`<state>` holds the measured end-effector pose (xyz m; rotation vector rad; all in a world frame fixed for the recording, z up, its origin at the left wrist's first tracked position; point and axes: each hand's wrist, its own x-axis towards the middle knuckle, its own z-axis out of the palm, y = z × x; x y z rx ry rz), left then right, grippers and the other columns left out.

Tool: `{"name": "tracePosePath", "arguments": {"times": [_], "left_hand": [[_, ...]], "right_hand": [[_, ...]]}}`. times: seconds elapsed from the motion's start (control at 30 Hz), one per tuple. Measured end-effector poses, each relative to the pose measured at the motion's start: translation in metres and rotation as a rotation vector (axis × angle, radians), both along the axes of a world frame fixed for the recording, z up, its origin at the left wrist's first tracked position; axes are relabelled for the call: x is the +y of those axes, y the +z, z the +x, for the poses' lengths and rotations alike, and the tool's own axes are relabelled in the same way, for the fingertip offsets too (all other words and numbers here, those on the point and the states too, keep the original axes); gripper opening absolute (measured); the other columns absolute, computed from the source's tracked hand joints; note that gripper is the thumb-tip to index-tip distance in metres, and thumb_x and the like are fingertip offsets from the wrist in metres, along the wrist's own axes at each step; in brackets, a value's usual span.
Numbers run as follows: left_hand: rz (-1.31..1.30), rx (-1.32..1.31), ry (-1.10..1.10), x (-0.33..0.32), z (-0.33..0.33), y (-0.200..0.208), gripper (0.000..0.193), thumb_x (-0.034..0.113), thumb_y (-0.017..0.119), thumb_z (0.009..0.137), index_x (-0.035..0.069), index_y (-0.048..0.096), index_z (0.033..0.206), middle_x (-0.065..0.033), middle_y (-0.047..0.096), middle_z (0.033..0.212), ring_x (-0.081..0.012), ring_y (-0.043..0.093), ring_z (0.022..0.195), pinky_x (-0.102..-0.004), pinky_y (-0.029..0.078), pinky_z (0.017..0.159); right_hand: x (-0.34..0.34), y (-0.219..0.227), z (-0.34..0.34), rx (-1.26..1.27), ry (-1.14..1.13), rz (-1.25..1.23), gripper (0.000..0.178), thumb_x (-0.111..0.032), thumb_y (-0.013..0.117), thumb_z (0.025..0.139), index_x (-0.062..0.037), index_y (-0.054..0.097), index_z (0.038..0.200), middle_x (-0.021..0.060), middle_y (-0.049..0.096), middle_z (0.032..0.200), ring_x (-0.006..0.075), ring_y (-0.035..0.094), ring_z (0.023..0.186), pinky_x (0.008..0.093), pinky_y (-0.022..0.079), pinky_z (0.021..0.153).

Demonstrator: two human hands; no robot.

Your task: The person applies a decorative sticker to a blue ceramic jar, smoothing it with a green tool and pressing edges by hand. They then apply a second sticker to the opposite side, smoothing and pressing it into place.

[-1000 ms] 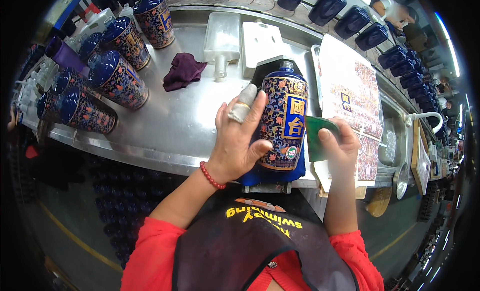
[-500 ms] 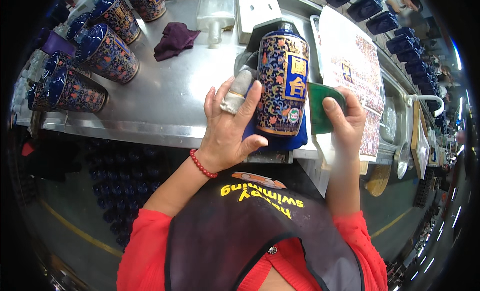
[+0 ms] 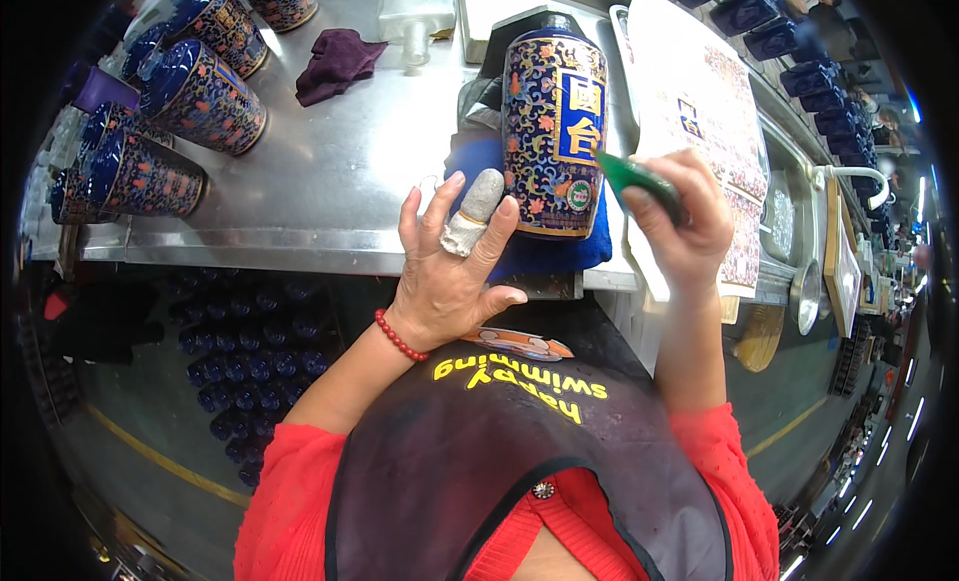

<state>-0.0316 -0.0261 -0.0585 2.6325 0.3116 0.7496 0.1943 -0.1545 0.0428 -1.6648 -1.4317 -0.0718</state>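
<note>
A dark blue bottle [image 3: 534,131] covered with a colourful floral pattern and a blue-and-gold label lies on a folded blue cloth [image 3: 596,243], its neck pointing away from me. My left hand [image 3: 445,281] is open beside its lower left side, fingers spread. The index fingertip is close to the bottle; I cannot tell if it touches. One finger wears a grey finger cover [image 3: 482,196] held by a band. In my right hand [image 3: 691,226] is a green scraper [image 3: 629,186], gripped between thumb and fingers, its edge turned to the bottle's right side near the label.
Several patterned blue bottles [image 3: 205,96] stand at the left of the metal bench [image 3: 330,181]. A crumpled purple cloth [image 3: 338,64] and a clear bottle [image 3: 413,16] lie farther back. Printed sheets [image 3: 699,91] are to the right, with a sink [image 3: 789,221] and faucet [image 3: 864,186] beyond.
The scraper has swung from lying broad to nearly edge-on, its edge now by the label. The bottle sits slightly higher in view, and my left fingers are lower along its side.
</note>
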Motion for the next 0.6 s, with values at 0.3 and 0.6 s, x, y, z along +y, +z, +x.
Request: {"name": "tracePosePath", "arguments": {"times": [0.3, 0.6], "left_hand": [[0.025, -0.093, 0.023, 0.009, 0.006, 0.031, 0.073, 0.048, 0.067, 0.091, 0.007, 0.049, 0.149, -0.0164, 0.052, 0.145, -0.0403, 0.039, 0.136, -0.0622, 0.016, 0.116], [0.013, -0.081, -0.045, 0.019, 0.052, 0.045, 0.101, 0.042, 0.082, 0.078, 0.004, 0.032, 0.157, -0.0204, 0.051, 0.146, -0.0458, 0.037, 0.142, -0.0668, 0.015, 0.117]], "right_hand": [[-0.031, -0.004, -0.025, -0.162, 0.245, -0.059, 0.032, -0.007, 0.081, 0.069, -0.0083, 0.075, 0.101, 0.0043, 0.059, 0.085, 0.0218, 0.057, 0.074, 0.0357, 0.047, 0.067], [-0.05, -0.035, -0.018, 0.589, -0.132, 0.0, 0.024, -0.014, 0.064, 0.101, 0.0005, 0.063, 0.121, 0.0096, 0.072, 0.097, 0.014, 0.067, 0.084, 0.0268, 0.052, 0.073]]}}
